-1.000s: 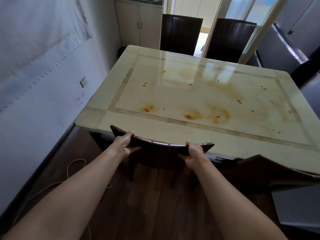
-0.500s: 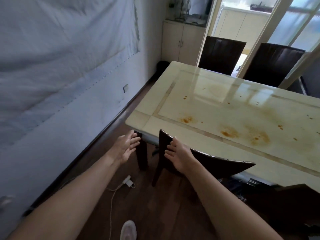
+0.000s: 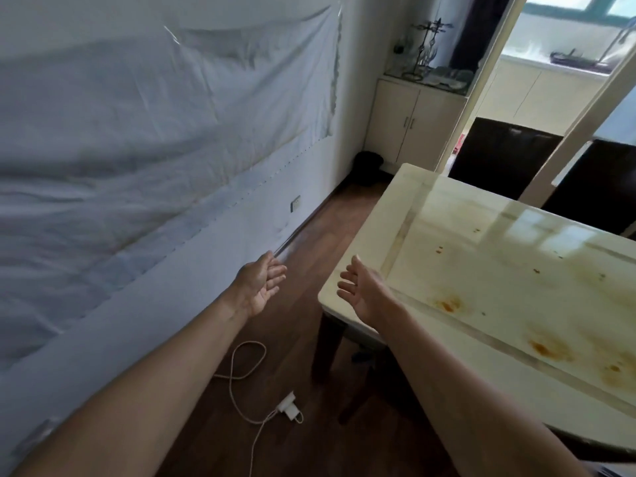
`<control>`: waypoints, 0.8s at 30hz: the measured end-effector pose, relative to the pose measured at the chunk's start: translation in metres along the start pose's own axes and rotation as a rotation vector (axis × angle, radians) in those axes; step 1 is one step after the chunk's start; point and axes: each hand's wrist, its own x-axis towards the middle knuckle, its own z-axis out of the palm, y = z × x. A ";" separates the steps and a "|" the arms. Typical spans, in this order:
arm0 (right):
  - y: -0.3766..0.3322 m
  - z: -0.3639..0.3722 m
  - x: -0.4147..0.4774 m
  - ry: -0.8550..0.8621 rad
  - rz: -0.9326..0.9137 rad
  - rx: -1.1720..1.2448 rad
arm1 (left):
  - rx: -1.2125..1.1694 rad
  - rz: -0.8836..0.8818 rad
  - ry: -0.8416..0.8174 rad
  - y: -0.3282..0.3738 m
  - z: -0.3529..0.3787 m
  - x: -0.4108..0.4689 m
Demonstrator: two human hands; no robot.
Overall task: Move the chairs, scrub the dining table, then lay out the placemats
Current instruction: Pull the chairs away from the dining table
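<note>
Dining table [image 3: 499, 304] | right grip [image 3: 363, 294] over near corner | left grip [image 3: 258, 285] beside

Bare forearms [image 3: 155, 373], bare left hand [image 3: 258, 287], right hand [image 3: 365, 295].

One wide-angle camera, worn on the head, looks forward and down from above the bench [image 3: 499, 263]. It faces the bench's near left corner, and the top fills the right of the view. A sheet-hung wall [image 3: 137, 149] runs down the left, with wood floor [image 3: 309, 242] between. The left hand [image 3: 258, 287] and right hand [image 3: 363, 292] reach out mid-view (forearms close under the lens). The cabinet [image 3: 409, 122] sits far off, top centre.
</note>
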 end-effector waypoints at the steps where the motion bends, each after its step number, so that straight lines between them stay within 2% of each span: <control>1: -0.004 0.013 0.010 -0.005 -0.003 0.011 | 0.000 -0.004 -0.001 0.010 -0.008 0.011; 7: -0.017 0.041 0.063 0.046 -0.001 0.069 | -0.014 -0.048 -0.030 0.048 -0.016 0.067; 14: -0.070 0.048 0.142 0.114 -0.054 0.021 | -0.038 -0.027 -0.049 0.094 -0.002 0.133; 24: -0.122 0.113 0.244 0.044 -0.043 0.015 | 0.012 0.016 -0.062 0.173 -0.014 0.229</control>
